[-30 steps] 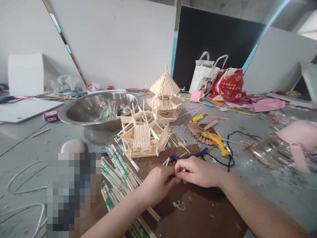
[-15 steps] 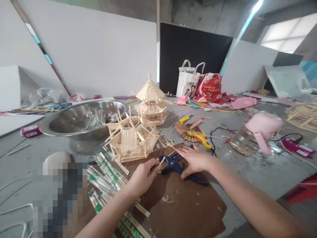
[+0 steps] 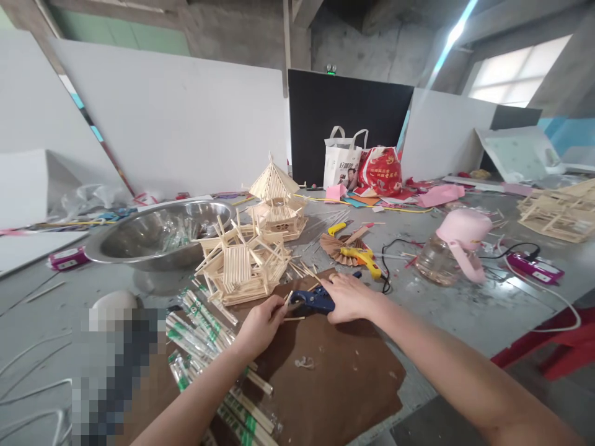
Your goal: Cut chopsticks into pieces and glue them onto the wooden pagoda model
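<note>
My left hand [image 3: 261,323] is closed in a pinch on a short chopstick piece [image 3: 289,298], which stands up from the fingertips beside the jaws of a blue hand cutter [image 3: 304,300]. My right hand [image 3: 348,298] is wrapped over the cutter's handles, hiding much of them. Just under the jaws a thin stick [image 3: 294,318] lies by my left fingertips. Behind my hands stands an open framework of glued chopsticks [image 3: 244,266]. Beyond it is a small stick pavilion with a pointed roof [image 3: 273,179]. Both hands are over a brown board [image 3: 334,378].
Chopsticks in green-marked wrappers [image 3: 204,328] lie left of my hands. A steel basin [image 3: 111,251] stands back left. Yellow glue guns [image 3: 365,257], a brown paper fan [image 3: 332,248] and a pink-lidded jug [image 3: 439,263] are to the right. A red stool [image 3: 553,347] is below the table edge.
My right hand has closed around the cutter's handles, and the tool has turned and shifted slightly. A thin stick now shows below the jaws. The camera view has tilted up.
</note>
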Action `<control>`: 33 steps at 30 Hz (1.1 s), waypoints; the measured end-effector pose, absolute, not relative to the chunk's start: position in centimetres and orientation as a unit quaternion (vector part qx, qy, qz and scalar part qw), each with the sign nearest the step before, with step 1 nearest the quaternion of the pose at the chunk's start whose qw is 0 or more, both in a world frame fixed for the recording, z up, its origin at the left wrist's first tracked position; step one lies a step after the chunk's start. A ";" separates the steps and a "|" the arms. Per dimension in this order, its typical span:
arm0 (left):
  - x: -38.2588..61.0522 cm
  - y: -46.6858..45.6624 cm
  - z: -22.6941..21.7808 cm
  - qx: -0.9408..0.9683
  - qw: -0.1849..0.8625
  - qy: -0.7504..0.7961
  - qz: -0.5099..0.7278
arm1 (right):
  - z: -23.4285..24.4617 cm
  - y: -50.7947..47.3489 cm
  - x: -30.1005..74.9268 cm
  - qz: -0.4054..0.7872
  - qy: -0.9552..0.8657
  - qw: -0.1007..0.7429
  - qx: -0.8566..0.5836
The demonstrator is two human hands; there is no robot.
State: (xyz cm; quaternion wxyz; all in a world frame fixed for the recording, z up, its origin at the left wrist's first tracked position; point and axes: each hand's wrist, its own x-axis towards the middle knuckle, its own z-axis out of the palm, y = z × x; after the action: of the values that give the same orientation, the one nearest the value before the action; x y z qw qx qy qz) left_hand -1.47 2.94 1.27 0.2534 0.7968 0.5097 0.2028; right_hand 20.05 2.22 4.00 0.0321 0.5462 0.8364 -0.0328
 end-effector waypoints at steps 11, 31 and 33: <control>-3.0 3.1 3.5 0.755 0.226 0.540 0.296 | 4.4 2.5 19.8 0.009 0.783 -0.080 0.616; -2.4 0.4 0.7 0.761 0.204 0.514 0.339 | 0.3 2.5 18.6 0.087 0.816 -0.253 0.512; -2.4 0.1 0.7 0.770 0.196 0.506 0.334 | 0.3 2.4 18.5 0.071 0.819 -0.260 0.506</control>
State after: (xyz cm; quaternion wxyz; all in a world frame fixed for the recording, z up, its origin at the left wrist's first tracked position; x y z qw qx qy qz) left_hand -2.42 0.08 0.73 0.1964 0.7704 0.5064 0.3339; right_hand 18.50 2.42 0.33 -0.2596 0.5063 0.8193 0.0708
